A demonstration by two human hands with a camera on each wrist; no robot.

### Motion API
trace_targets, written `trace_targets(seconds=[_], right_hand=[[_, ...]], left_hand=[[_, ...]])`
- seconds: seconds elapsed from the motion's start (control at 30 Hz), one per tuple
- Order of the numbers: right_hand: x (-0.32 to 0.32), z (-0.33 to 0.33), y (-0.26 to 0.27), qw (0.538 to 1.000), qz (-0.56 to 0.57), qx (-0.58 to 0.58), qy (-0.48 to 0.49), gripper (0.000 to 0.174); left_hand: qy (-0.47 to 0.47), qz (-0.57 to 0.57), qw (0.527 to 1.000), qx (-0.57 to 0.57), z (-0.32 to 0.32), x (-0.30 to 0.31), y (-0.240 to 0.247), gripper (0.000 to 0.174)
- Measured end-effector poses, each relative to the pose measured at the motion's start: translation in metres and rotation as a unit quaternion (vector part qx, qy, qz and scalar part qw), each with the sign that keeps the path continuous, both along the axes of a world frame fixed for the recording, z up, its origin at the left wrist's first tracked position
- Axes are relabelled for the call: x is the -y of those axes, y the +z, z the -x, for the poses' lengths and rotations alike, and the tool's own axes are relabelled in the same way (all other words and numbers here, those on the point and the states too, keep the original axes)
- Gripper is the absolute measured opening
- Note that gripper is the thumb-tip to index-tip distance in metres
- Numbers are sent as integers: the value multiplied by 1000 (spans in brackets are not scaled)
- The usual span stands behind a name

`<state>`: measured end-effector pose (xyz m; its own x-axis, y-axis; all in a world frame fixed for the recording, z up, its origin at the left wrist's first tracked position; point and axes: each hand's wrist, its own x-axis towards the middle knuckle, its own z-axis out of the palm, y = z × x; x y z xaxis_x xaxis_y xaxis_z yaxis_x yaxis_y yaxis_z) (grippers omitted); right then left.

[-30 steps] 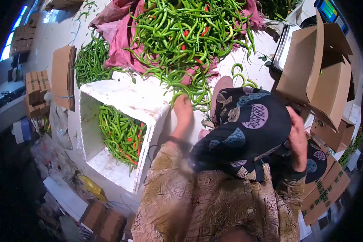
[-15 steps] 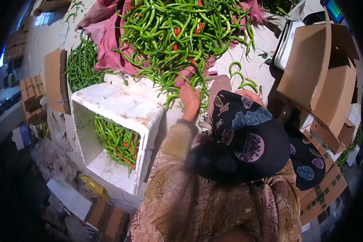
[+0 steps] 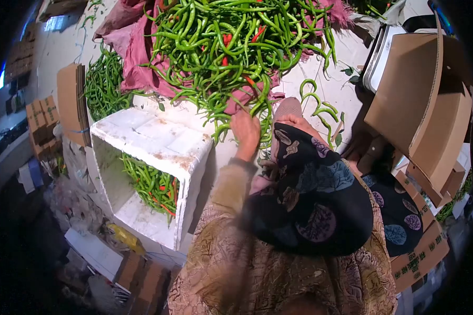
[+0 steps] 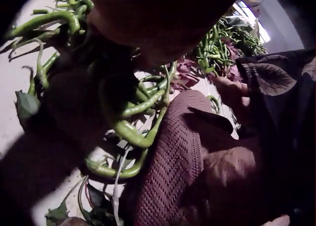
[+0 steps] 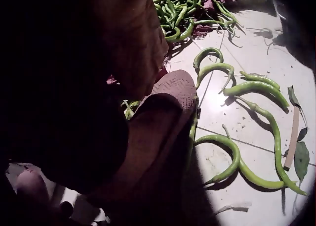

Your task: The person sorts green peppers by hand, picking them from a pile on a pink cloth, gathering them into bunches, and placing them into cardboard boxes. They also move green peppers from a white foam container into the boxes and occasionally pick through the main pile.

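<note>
A big heap of green peppers (image 3: 231, 42), with a few red ones, lies on a pink cloth (image 3: 134, 47) on the floor. My left hand (image 3: 245, 128) reaches into the heap's near edge, its fingers curled round a few green peppers (image 4: 133, 122). My right hand (image 3: 306, 123) barely shows above the dark patterned cloth over my knee. In the right wrist view the right hand (image 5: 140, 48) is dark and sits by a brown knit shoe (image 5: 170, 100); how its fingers lie is unclear. Loose peppers (image 5: 247, 87) lie on the tiles beside the shoe.
A white foam box (image 3: 157, 139) tipped on its side at left holds more peppers (image 3: 150, 184). An open cardboard box (image 3: 420, 94) stands at right. Flat cardboard (image 3: 71, 102) and a second pepper pile (image 3: 102, 84) lie at far left. Clutter fills the lower left.
My left hand moved from beside the foam box up into the heap's edge. My right hand left the right side of my knee and came forward near the shoe.
</note>
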<state>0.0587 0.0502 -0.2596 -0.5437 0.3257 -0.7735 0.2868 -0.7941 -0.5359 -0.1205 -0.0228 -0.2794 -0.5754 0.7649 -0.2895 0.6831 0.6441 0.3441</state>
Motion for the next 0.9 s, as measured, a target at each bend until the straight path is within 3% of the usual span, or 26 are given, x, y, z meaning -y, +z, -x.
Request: trace_targets(seconds=[0.07,0.13,0.2,0.27,0.3,0.33,0.4,0.47,0.53,0.6,0.67,0.73,0.8,0.87,0.9], right_hand=[[-7,12,15,999,-50,-6,-17,27],[-13,17,27,1000,-13,3,-2,29],[-11,20,18,999,27,8,17,30],[0,16,-23,994,-103,-30,21,32],[5,15,-32,995,-38,-24,-87,29],[-4,10,-28,995,-40,-23,-85,29],[-24,-5,-13,993,18,-23,-114,29],[-55,6,58,948,35,-81,-307,32],[-81,-13,67,927,-19,-92,-363,35],[-99,-33,71,932,-57,-56,-354,38],[-101,-40,75,938,-86,-19,-335,37],[-95,-41,72,956,-202,95,-192,35],[-86,-41,67,948,-240,206,-21,35],[-65,-36,41,890,-352,263,119,39],[-53,-28,33,876,-374,272,137,39]], left_hand=[[-90,-12,996,9,-5,1,21,48],[-82,-26,996,34,-16,-2,36,40],[-105,-169,974,107,-30,2,40,37],[-112,-179,966,151,-42,1,45,36],[-119,-192,954,198,-47,-1,49,35],[-118,-194,954,199,-48,-5,58,35],[-98,-254,906,325,-47,-3,79,34],[-83,-254,921,282,-34,9,89,26],[128,-117,918,356,-12,33,85,23],[130,-50,951,275,6,54,76,22],[93,-69,964,238,5,64,63,18],[34,-70,977,201,-5,68,48,18],[37,-65,979,190,-18,64,27,23],[15,82,980,178,-31,59,11,28],[8,59,984,165,-37,59,8,27]])
